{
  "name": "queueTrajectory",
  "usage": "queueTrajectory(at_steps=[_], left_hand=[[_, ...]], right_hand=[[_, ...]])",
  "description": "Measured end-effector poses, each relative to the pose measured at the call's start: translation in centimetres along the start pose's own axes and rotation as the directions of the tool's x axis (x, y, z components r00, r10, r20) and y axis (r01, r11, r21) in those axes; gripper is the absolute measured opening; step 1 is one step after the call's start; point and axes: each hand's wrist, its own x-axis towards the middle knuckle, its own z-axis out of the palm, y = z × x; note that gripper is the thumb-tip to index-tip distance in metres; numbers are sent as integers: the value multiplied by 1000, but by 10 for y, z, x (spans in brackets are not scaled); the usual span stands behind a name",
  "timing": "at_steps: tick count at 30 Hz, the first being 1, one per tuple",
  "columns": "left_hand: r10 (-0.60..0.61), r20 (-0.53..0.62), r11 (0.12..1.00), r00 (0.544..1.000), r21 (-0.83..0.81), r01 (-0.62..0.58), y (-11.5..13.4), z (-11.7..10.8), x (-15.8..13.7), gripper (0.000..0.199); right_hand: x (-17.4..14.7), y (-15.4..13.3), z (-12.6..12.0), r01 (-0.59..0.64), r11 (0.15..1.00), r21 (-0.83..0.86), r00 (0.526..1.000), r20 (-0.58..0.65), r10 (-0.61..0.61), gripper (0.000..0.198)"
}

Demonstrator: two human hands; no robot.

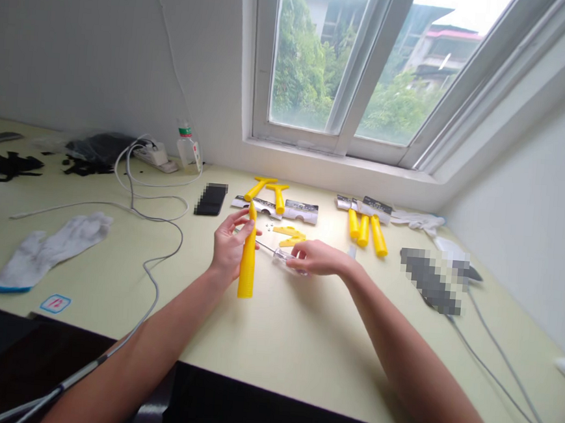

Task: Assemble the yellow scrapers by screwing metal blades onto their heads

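My left hand [229,244] is closed around a yellow plastic handle [247,264], held with its narrow end pointing away and its ribbed wide end toward me. In my right hand [320,259] is a screwdriver [281,256] with a clear grip. Its shaft runs left toward the yellow handle; the tip is hidden behind the handle and my left fingers. Just beyond the screwdriver lie flat yellow plastic pieces [290,233] and several small metal bits [270,225]. Two yellow T-shaped parts [279,198] rest farther back by printed cards [301,211].
Several yellow-handled tools [364,231] with cards lie back right, near a white glove [421,220] and a blurred dark object [428,281]. Leftward are a phone [211,199], a bottle [187,148], a power strip [157,157], grey cables [132,187] and another glove [54,249].
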Motion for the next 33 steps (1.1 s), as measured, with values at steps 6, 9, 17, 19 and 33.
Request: queueTrajectory(at_steps=[6,9,17,19,33], left_hand=[[-120,-9,993,993,-10,120,2,3,-4,27],[-76,-9,997,997,17,76,-3,3,-4,23],[-35,-66,998,997,-52,32,-14,0,1,40],[-51,-71,996,996,-74,46,-13,0,1,41],[-73,-50,945,996,-323,53,3,-2,9,22]], right_hand=[[17,23,-6,-153,988,23,869,-473,146,31],[38,37,-10,-296,954,43,780,-566,268,52],[84,43,-9,-446,895,27,703,-607,369,71],[84,43,-7,-432,901,32,691,-630,354,65],[-38,22,29,319,888,333,670,-741,37,65]])
